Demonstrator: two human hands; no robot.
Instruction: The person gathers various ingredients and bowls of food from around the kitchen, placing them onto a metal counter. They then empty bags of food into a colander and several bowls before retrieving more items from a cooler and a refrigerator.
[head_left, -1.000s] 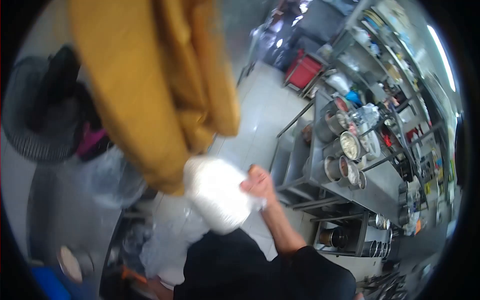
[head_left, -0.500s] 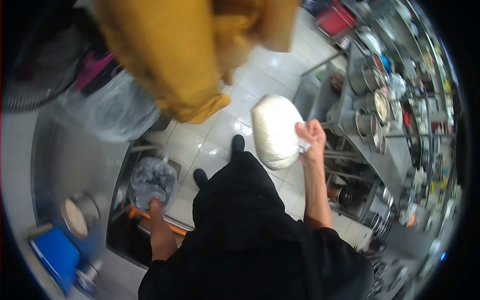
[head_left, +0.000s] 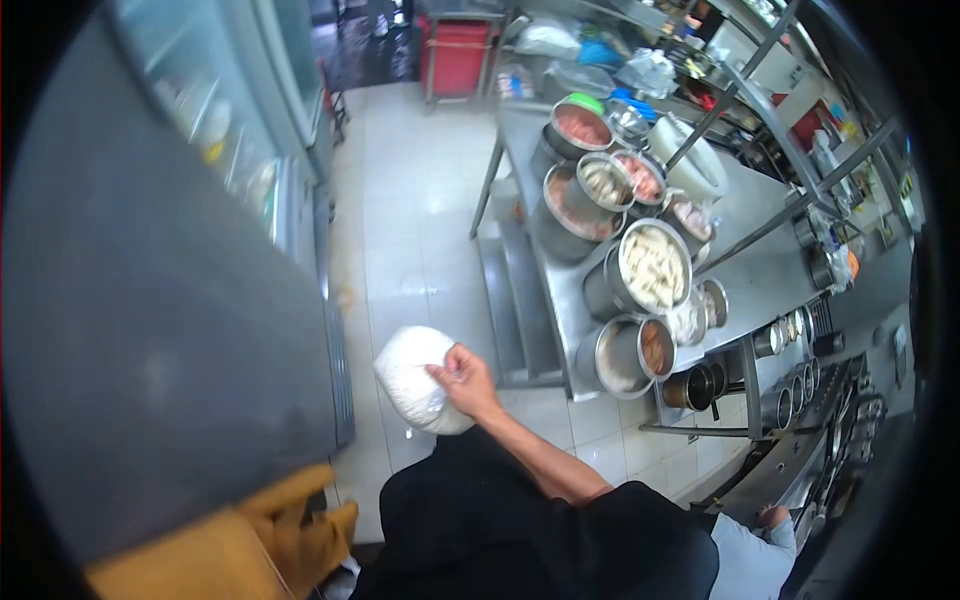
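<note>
A rounded, bulging white bag (head_left: 408, 385) hangs from my right hand (head_left: 466, 384), low over the tiled floor. The fingers are closed on its gathered top, at the bag's right side. It looks full, but I cannot make out what is packed inside. My left hand is out of view.
On the right, a steel table (head_left: 745, 250) bears several metal pots, one with pale pieces (head_left: 655, 268). A tall grey cabinet (head_left: 190, 330) stands left. Mustard clothing (head_left: 215, 555) shows at lower left, another person's pale sleeve (head_left: 755, 555) at lower right. A red bin (head_left: 462, 58) stands ahead.
My view has swung round to the aisle beside the pot table. The white bag stays in my right hand. My left hand, seen before by a lined bin, has left view.
</note>
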